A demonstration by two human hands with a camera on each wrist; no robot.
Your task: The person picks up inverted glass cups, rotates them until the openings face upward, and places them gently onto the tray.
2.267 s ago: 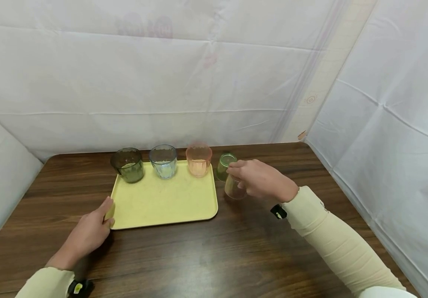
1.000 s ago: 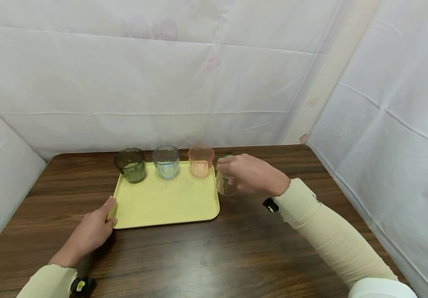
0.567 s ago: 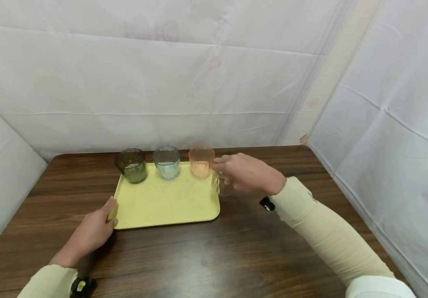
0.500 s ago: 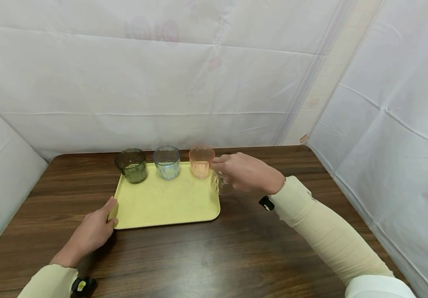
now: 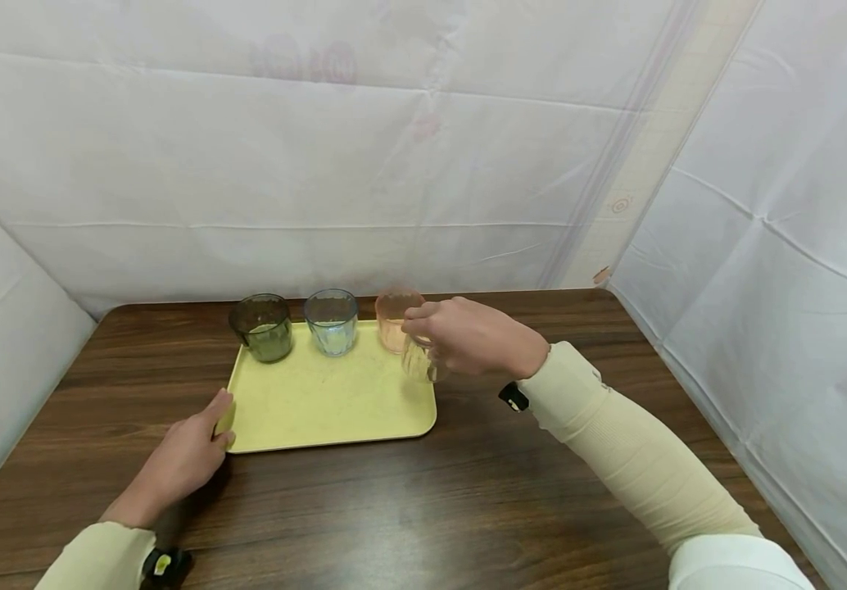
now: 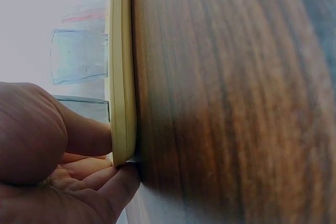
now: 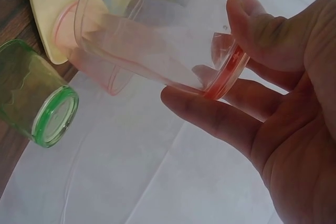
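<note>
Clear cup (image 5: pixel 420 359) upright, rim up, pinched by right hand (image 5: pixel 468 338) over tray (image 5: pixel 320 410) edge.

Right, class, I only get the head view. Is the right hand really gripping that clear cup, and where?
Observer: Yes. The right wrist view shows the right hand pinching the clear cup at its rim, thumb opposite fingers.
Operator: Where is the green cup? The hand hides it from me.
Observer: The green cup sits just off the tray corner, apart from the clear cup.
Operator: And the left hand?
Observer: The left hand pinches the tray's corner, thumb above, fingers beneath.
</note>
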